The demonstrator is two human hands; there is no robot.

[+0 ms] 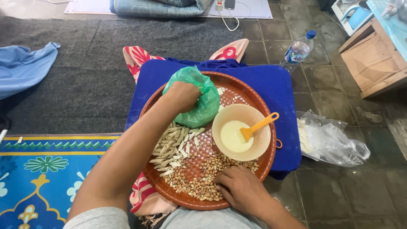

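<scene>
My left hand (183,96) is closed around the soft green plastic bag (202,99) at the upper centre of the woven tray (250,94); it feels limp and slippery, best gripped bunched. My right hand (241,186) rests loosely spread on the light, loose peanuts (199,178) at lower centre.

Both forearms bare, no watch or rings visible; grey short sleeve at left shoulder; grey garment at lap.

One head camera, looking steeply down from close range.

I see the round woven tray (254,91) centred just beneath the lens (my only view, so nothing overlaps), with grey carpet (85,76) and tiled floor (339,85) stretching away toward the top.
</scene>
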